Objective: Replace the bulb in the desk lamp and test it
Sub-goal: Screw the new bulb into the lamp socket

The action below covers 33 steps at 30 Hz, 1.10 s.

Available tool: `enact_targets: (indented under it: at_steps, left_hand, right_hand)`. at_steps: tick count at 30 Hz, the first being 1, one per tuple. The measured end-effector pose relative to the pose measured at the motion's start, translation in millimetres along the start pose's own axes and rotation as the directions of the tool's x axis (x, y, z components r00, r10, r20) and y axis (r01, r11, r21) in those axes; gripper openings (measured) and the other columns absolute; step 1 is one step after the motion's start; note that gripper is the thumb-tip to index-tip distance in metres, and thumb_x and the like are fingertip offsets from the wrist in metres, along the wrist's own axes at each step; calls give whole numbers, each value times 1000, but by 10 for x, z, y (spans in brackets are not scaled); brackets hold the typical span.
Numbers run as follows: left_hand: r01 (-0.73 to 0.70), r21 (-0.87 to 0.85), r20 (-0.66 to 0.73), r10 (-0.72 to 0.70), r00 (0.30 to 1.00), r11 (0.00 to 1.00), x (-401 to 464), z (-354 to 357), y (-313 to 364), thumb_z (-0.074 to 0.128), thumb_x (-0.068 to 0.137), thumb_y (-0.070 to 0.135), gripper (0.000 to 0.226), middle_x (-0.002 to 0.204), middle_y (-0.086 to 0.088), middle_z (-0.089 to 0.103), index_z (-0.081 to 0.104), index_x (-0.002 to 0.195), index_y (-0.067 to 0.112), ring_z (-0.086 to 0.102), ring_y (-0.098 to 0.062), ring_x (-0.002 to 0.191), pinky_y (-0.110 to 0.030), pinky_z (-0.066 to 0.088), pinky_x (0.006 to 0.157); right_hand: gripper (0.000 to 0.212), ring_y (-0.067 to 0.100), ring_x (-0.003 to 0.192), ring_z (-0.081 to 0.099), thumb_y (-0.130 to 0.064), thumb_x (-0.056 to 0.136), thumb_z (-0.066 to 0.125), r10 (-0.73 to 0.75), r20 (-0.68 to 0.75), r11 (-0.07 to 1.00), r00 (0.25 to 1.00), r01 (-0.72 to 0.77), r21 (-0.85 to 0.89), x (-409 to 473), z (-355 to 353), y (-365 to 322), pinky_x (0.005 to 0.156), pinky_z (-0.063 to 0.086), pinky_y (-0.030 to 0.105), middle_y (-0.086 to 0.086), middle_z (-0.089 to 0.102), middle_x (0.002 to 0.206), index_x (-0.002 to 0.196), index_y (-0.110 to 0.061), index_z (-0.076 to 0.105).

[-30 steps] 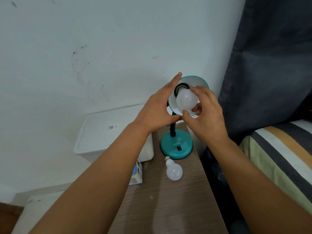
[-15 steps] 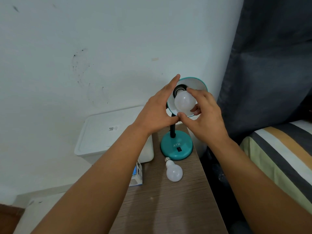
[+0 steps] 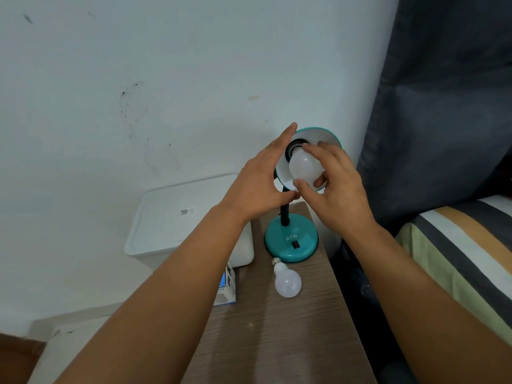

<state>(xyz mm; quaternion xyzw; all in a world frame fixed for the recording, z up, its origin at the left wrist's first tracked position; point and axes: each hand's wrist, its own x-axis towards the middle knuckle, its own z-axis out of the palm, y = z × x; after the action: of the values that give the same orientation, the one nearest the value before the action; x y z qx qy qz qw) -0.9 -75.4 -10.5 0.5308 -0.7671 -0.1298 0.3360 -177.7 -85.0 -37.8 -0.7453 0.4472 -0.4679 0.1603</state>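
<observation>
A teal desk lamp stands on a wooden table, its round base (image 3: 291,238) bearing a black switch. Its shade (image 3: 322,134) faces me, white inside. A white bulb (image 3: 304,166) sits with its screw end in the shade's dark socket. My right hand (image 3: 336,189) grips this bulb with thumb below and fingers over the top. My left hand (image 3: 263,181) holds the shade's left rim, fingers straight up along it, thumb under the edge. A second white bulb (image 3: 286,281) lies on the table in front of the base.
A white lidded bin (image 3: 177,223) stands left of the table (image 3: 277,336). A small blue-and-white bulb box (image 3: 228,286) lies partly under my left forearm. A striped bed (image 3: 465,261) and a dark curtain (image 3: 443,106) are on the right. The wall is close behind the lamp.
My right hand's fingers have shifted round the bulb, now reaching further over its top toward the socket. My left hand stays on the shade. The loose bulb has not moved.
</observation>
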Motion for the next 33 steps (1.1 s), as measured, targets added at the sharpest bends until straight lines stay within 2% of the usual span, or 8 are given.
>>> enact_targets:
  at_steps: [3,10,14,17,22,28,30,33]
  left_hand:
    - [4,0,-1,-4,1000,1000,-1,-4,-6,88,76,26,113,156,13,44,15,161,41,48,-7,137,-35,48,110]
    - [6,-15,-8,-6,1000,1000,6,5,-10,88,77,27,111,154,15,46,17,161,40,50,-5,135,-34,49,109]
    - [16,-4,0,-16,1000,1000,14,3,-13,89,76,27,114,155,15,45,15,161,42,49,-6,135,-35,49,109]
    - [18,-5,1,-18,1000,1000,16,4,-13,89,76,27,114,155,15,45,15,161,43,49,-5,136,-35,49,109]
    - [14,5,0,-14,1000,1000,10,0,-10,90,76,27,114,155,16,44,16,162,40,47,-2,136,-28,47,109]
    - [14,-11,1,-14,1000,1000,11,1,-7,88,76,26,113,156,15,44,16,162,40,48,-4,137,-32,48,110]
    - [18,-3,4,-18,1000,1000,6,-4,0,88,76,24,113,156,14,44,16,162,39,47,-4,136,-31,47,110]
    - [23,1,8,-23,1000,1000,3,-13,14,87,76,23,113,158,15,40,15,162,39,43,-1,138,-27,45,111]
  right_hand:
    - [62,7,75,59,-38,82,76,40,-10,999,999,-40,36,18,-3,13,71,49,12,-4,55,129,137,-27,49]
    - [66,11,85,61,-28,82,70,21,37,998,999,-22,50,0,-55,29,79,58,28,-5,54,130,142,-32,42]
    - [61,7,79,61,-33,84,72,57,11,998,998,-57,34,6,-39,21,76,54,20,-5,58,120,139,-30,45]
    - [63,7,78,60,-36,82,75,65,-16,997,998,-65,42,13,-20,30,71,51,16,-4,55,124,137,-26,46]
    - [63,9,87,59,-33,86,72,-41,47,999,998,39,31,18,-44,68,75,53,16,-4,50,138,142,-30,45]
    - [65,10,90,60,-22,83,73,-40,77,998,996,37,41,16,-90,67,78,53,14,-4,52,134,142,-26,46]
    - [62,8,82,61,-24,85,72,-6,45,999,999,5,32,19,-86,54,80,55,19,-2,54,129,141,-26,46]
    - [62,8,72,60,-33,85,73,63,-8,998,998,-63,9,32,-60,39,74,47,12,-1,55,123,139,-24,46]
